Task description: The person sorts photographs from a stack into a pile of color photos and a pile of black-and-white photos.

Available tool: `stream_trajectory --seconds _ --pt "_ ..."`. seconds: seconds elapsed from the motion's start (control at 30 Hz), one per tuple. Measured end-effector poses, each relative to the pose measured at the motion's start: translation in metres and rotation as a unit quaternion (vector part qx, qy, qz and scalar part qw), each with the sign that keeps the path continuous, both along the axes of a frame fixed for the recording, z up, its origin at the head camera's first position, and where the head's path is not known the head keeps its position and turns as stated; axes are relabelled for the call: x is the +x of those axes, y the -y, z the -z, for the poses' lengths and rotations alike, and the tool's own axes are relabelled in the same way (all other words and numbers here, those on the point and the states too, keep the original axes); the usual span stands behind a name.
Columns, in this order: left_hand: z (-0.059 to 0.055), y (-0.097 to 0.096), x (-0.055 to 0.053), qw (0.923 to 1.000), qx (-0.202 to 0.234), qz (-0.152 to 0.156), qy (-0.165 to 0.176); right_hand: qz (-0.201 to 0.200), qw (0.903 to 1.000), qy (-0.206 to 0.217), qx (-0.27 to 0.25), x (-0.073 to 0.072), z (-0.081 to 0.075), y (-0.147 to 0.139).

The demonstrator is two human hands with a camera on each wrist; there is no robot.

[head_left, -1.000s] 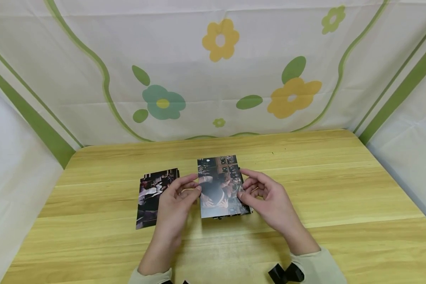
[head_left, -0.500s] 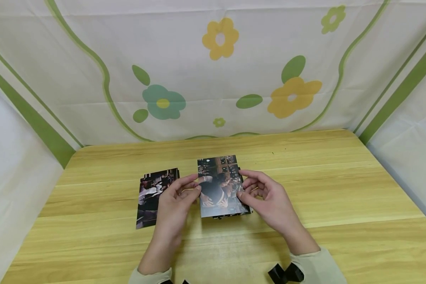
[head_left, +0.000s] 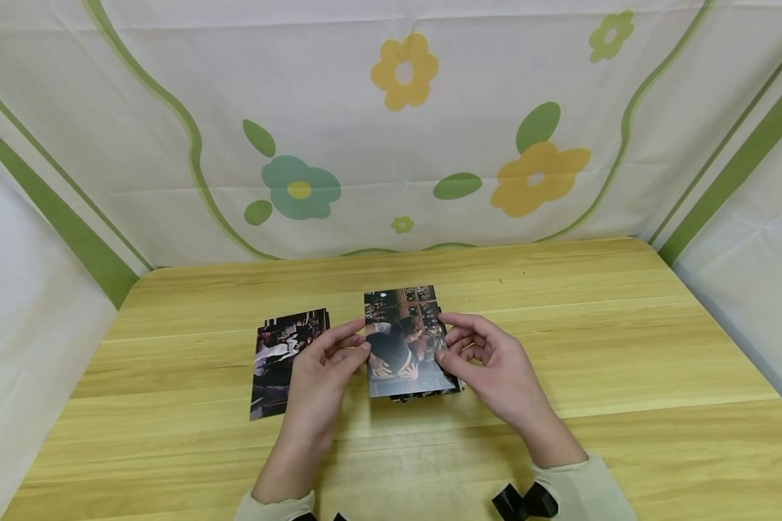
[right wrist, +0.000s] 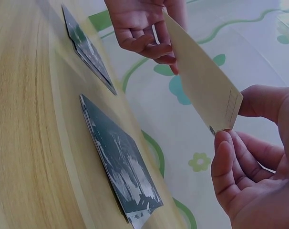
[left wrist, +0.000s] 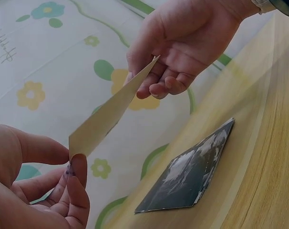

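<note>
A glossy postcard [head_left: 400, 347] with a dark indoor picture of people is held up between both hands. My left hand [head_left: 319, 373] pinches its left edge between thumb and fingers. Its right edge is pinched by my right hand [head_left: 498, 373], with the other fingers loosely bent. From the right wrist, the cream back of the postcard [right wrist: 206, 90] shows a few printed lines near one corner. Below it on the table lies a stack of dark picture cards [right wrist: 120, 162], mostly covered by the held postcard in the head view.
A second small stack of picture cards [head_left: 270, 380] lies on the wooden table [head_left: 625, 347] at the left, partly behind the left hand. A white cloth with printed flowers [head_left: 365, 145] hangs behind the table, with pale cloth walls at both sides.
The postcard has tilted very slightly, and the glare on its picture has faded. Both hands keep their hold and have barely moved.
</note>
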State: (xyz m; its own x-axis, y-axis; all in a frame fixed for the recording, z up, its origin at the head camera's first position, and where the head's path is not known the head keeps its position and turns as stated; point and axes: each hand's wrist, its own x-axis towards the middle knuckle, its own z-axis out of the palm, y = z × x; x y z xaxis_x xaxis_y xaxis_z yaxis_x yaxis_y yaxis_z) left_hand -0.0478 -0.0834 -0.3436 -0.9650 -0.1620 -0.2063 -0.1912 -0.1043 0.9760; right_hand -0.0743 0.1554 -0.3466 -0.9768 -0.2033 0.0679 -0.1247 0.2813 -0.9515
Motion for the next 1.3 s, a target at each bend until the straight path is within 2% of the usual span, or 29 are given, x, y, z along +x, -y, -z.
stream_trajectory --seconds 1.3 --pt "0.0016 0.0017 0.0007 0.9999 -0.009 0.006 -0.007 0.003 1.0000 0.002 0.001 -0.0012 0.0014 0.0000"
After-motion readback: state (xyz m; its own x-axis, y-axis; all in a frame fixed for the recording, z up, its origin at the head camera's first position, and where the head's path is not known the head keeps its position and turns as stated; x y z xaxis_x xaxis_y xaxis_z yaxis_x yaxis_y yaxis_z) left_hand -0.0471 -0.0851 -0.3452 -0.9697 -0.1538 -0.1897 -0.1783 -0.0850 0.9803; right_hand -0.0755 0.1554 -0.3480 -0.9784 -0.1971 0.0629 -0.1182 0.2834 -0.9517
